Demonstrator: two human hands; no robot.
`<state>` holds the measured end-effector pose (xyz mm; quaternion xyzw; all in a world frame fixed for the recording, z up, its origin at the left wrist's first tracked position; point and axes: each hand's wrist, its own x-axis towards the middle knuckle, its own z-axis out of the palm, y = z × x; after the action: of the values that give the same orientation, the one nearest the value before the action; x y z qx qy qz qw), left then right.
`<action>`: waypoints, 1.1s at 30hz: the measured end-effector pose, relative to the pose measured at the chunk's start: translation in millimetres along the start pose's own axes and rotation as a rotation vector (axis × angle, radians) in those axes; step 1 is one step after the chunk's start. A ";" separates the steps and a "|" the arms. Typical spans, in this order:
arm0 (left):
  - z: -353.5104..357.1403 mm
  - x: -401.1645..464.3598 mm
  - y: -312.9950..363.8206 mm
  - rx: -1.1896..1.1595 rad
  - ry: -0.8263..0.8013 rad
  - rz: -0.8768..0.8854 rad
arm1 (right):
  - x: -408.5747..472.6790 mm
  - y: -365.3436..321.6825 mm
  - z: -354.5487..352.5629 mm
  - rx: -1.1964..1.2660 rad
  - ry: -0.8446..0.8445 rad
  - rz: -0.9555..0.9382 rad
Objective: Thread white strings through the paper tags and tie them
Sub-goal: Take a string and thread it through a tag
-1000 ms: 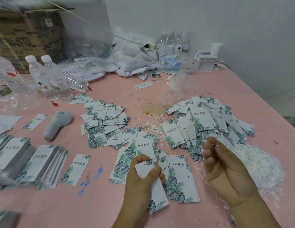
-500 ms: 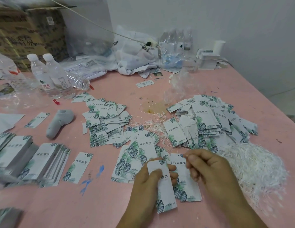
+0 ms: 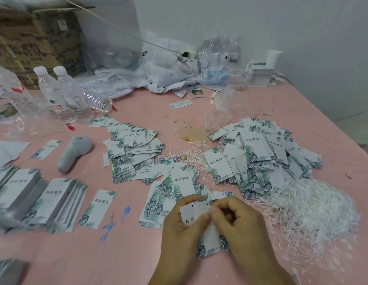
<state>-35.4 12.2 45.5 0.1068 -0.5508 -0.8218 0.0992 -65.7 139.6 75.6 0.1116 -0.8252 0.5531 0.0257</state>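
Observation:
My left hand (image 3: 182, 229) grips a white paper tag (image 3: 194, 212) with leaf print, its punched hole near the top edge. My right hand (image 3: 238, 223) is pressed against it from the right, fingers curled and pinching at the tag's top right edge; the string itself is too thin to make out there. A heap of white strings (image 3: 310, 208) lies just right of my hands. Loose tags lie in piles at centre (image 3: 133, 153), under my hands (image 3: 164, 194) and to the right (image 3: 261, 153).
Neat tag stacks (image 3: 55, 202) sit at the left on the pink table (image 3: 96, 254). A grey handheld device (image 3: 75, 150), water bottles (image 3: 64, 95), plastic bags (image 3: 168, 66) and a cardboard box (image 3: 35, 38) stand farther back. The table's right edge runs diagonally.
My right hand has moved left from the string heap and closed in against the tag in my left hand. The tag has been lifted slightly and turned.

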 end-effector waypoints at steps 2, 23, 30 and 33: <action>0.4 -0.4 0.4 0.005 0.000 0.008 | -0.2 -0.1 0.5 -0.010 0.015 -0.003; -5.5 6.2 0.6 -0.196 -0.104 -0.153 | 8.3 6.4 -8.9 0.112 -0.179 0.139; -9.3 7.9 -1.2 -0.154 -0.148 -0.140 | 15.7 5.0 -16.6 0.213 -0.332 0.207; -8.9 8.0 -3.8 -0.063 -0.141 -0.087 | 17.6 4.7 -18.2 0.237 -0.360 0.240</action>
<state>-40.7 3.5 38.2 0.0694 -0.5252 -0.8477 0.0275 -85.4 155.3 81.3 0.1118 -0.7532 0.6163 -0.2010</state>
